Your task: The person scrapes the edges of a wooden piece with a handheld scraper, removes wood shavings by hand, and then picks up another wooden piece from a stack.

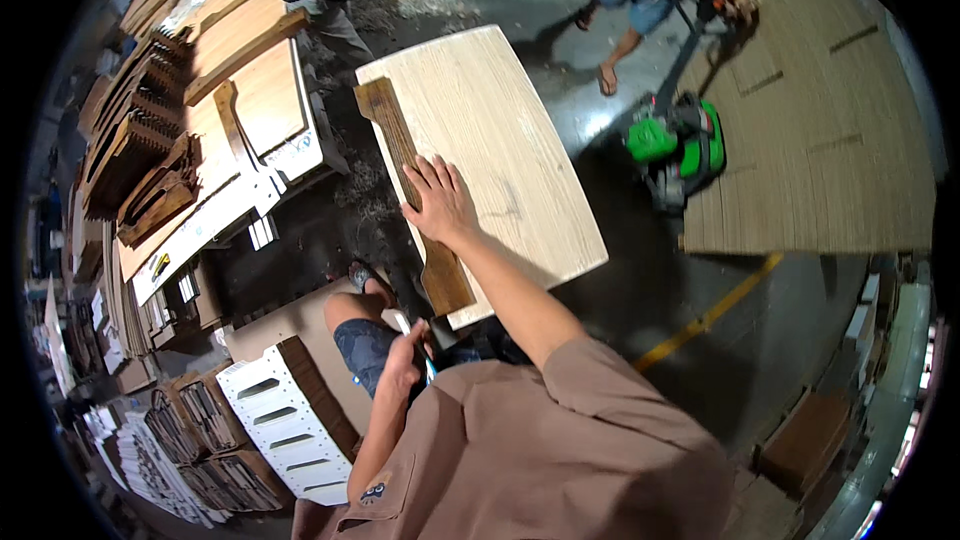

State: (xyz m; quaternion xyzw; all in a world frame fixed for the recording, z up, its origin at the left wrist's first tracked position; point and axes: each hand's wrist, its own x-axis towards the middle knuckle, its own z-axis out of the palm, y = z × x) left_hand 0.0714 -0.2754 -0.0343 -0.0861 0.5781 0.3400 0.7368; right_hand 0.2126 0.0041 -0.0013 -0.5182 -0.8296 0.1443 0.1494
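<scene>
Low by the body, the L hand is curled round a slim white thing; can't tell from here what it is. Further out, the R hand lies palm-down on the dark wooden piece, fingers spread, not wrapped tight round it; how hard it presses, no idea. That piece runs along the left edge of the pale board, wide ends showing, narrow middle partly under the hand. To do this bit well, imo: palm flat, wt. even btwn both ends so it won't rock or slip over the edge, fingertips light, & whatever's in the L hand held clear of the wood. Beyond, on the left, a workbench w/ stacked brown parts; over right, a green machine next to a big pile of flat sheets, w/ a co-worker nearby.
</scene>
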